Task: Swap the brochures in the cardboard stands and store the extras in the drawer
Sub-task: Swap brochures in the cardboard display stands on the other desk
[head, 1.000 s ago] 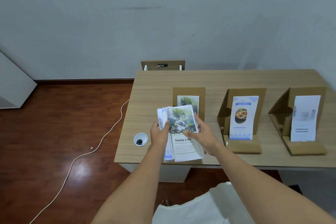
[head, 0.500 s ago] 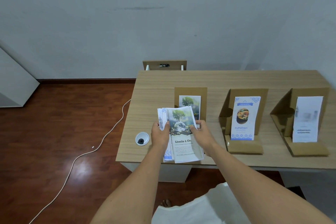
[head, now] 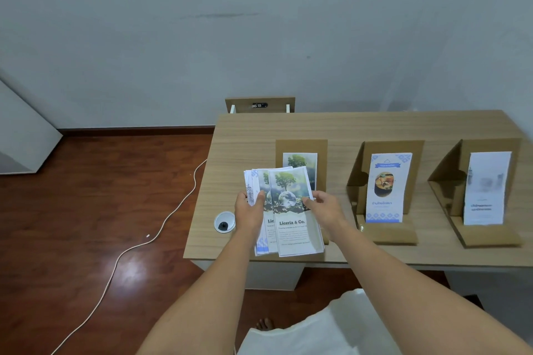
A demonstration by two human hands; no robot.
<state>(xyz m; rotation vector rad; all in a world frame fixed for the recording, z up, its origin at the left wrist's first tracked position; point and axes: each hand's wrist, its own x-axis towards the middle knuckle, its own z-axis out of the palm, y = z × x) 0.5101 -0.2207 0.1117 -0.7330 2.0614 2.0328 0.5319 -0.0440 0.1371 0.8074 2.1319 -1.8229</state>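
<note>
I hold a fanned stack of brochures [head: 291, 228] over the desk's front edge. Its top sheet shows a tree and globe with the words "Liceria & Co." My left hand [head: 249, 212] grips the stack's left side, thumb on top. My right hand [head: 324, 207] pinches the top brochure's right edge. Three cardboard stands line the desk. The left stand [head: 301, 147] holds a matching tree brochure, half hidden behind the stack. A blue food brochure [head: 386, 187] sits in the middle stand [head: 388, 232], and the right stand [head: 487, 235] carries a white brochure [head: 486, 189].
The wooden desk [head: 346, 127] has a round cable grommet [head: 224, 222] near its left front corner. A white cable [head: 138, 245] trails over the red-brown floor at the left. A small wooden shelf [head: 259, 104] sits behind the desk against the wall. No drawer is visible.
The top tree brochure has slid to the right off the stack, fanning it wider. My right hand has shifted to that brochure's right edge. The stands have not moved.
</note>
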